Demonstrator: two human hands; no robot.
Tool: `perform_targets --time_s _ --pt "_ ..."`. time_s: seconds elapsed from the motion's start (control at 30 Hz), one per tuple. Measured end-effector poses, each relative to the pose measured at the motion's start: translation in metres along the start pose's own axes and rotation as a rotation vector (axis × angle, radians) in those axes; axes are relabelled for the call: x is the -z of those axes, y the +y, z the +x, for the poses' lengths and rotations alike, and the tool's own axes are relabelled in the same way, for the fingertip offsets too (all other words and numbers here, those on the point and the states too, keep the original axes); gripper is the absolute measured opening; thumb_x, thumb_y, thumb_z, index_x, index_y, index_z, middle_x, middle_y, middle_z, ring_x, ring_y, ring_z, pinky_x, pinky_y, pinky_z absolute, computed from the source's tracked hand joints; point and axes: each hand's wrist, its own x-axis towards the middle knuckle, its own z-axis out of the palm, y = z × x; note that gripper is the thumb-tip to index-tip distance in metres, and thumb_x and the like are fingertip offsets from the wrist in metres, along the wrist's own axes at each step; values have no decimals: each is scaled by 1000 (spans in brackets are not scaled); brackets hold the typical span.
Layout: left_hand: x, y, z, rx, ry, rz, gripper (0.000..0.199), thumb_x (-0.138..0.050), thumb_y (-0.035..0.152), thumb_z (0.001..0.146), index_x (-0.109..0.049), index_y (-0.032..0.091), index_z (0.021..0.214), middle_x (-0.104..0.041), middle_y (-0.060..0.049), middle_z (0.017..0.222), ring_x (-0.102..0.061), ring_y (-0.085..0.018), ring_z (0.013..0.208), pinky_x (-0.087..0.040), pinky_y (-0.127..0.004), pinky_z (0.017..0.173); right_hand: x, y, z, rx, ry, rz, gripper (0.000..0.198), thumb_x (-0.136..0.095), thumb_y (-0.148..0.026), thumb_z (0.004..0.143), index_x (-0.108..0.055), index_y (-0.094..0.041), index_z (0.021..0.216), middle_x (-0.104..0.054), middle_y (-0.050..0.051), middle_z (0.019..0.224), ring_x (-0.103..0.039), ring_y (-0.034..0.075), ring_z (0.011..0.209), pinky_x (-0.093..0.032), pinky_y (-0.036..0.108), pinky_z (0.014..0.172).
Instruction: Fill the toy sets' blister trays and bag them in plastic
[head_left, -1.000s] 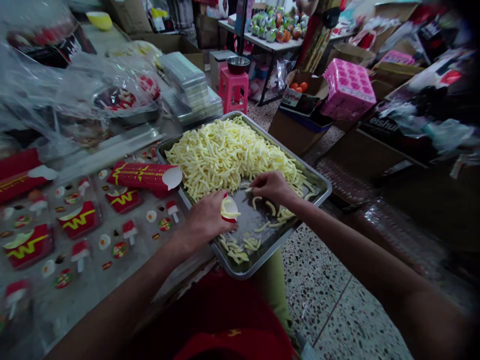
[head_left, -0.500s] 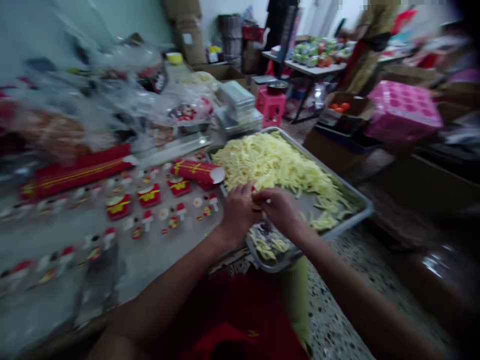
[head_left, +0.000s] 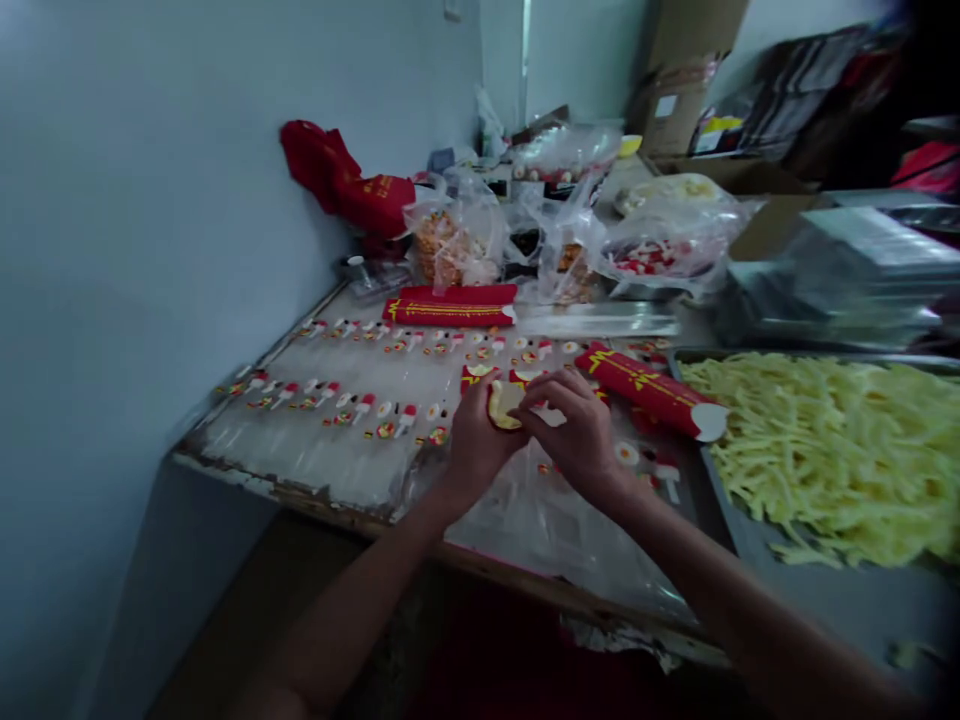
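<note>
My left hand (head_left: 478, 447) is wrapped round a small red fries carton (head_left: 507, 406), its pale inside facing up with some yellow inside it. The fingers of my right hand (head_left: 577, 428) are pinched together at the carton's right rim; what they grip is hidden. Both hands are above the table, over rows of tiny food-shaped pieces. Just behind them lie small red cartons with yellow marks, partly covered by my fingers. To the right, a long red stack of nested cartons (head_left: 641, 388) lies at the edge of a metal tray (head_left: 721, 500) holding pale yellow strips like fries (head_left: 832, 450).
Another long red carton stack (head_left: 450, 306) lies further back, near clear bags of small pieces (head_left: 450, 245). Stacked clear plastic containers (head_left: 862, 265) stand behind the tray. A wall (head_left: 225, 200) borders the table's left side, and a red cloth-like item (head_left: 345, 180) is against it.
The view has swung left, so the tray now sits at the right edge. My hands have moved from over the tray to over the table, with the carton still held.
</note>
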Motion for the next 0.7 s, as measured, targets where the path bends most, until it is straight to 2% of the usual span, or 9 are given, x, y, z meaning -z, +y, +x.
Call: perform_targets --time_s 0.03,0.1,0.2,0.3,0.4,0.5,0.57,0.7 --pt "14 -12 10 66 16 -9 77 -87 29 64 -54 20 133 -67 -10 128 -66 -27 114 -52 -40 99 -20 4 9 -34 6 50 5 -72 -27 85 -72 -22 88 -69 7 101 -63 22 96 -50 36 86" --pt "38 -37 33 171 6 -2 82 -89 28 62 -52 19 135 -67 -11 126 -66 -26 112 -53 -39 96 -62 17 27 -152 -116 201 19 -71 -31 86 -75 -21 102 -71 8 103 -66 22 92 -52 35 82" --pt "67 -74 70 257 -140 54 93 -93 27 55 -49 16 137 -69 -11 119 -68 -27 105 -54 -38 91 -118 39 59 -327 -335 325 23 -65 -28 89 -75 -16 106 -75 6 91 -68 18 79 -52 28 72" --pt "91 -112 108 173 -224 241 91 -94 34 55 -55 14 135 -68 -15 123 -65 -32 115 -52 -45 99 -155 60 97 -365 -463 47 24 -61 -25 92 -77 -12 104 -76 6 87 -67 16 77 -47 24 66" --pt "108 -150 136 -15 -275 424 98 -95 42 54 -56 14 139 -55 -21 146 -50 -37 138 -38 -50 118 -171 75 131 -324 -594 -210 23 -61 -22 92 -79 -10 96 -74 5 79 -64 15 72 -41 23 62" --pt "114 -180 145 -90 -498 431 110 -96 47 51 -51 16 146 -46 -20 157 -42 -36 147 -34 -49 123 -177 82 148 -285 -704 -260 17 -67 -22 88 -80 -12 91 -74 4 79 -64 16 73 -41 23 64" --pt "113 -194 144 -117 -580 418 110 -95 50 52 -51 18 147 -46 -19 158 -40 -35 149 -33 -50 123 -181 82 149 -247 -767 -296 15 -70 -22 87 -80 -15 95 -75 6 89 -66 18 83 -44 25 72" --pt "111 -201 140 -185 -556 377 92 -86 56 66 -55 21 145 -44 -17 159 -39 -35 150 -34 -54 122 -191 77 137 -193 -771 -417 22 -62 -22 93 -79 -19 108 -68 16 119 -63 27 109 -47 33 89"
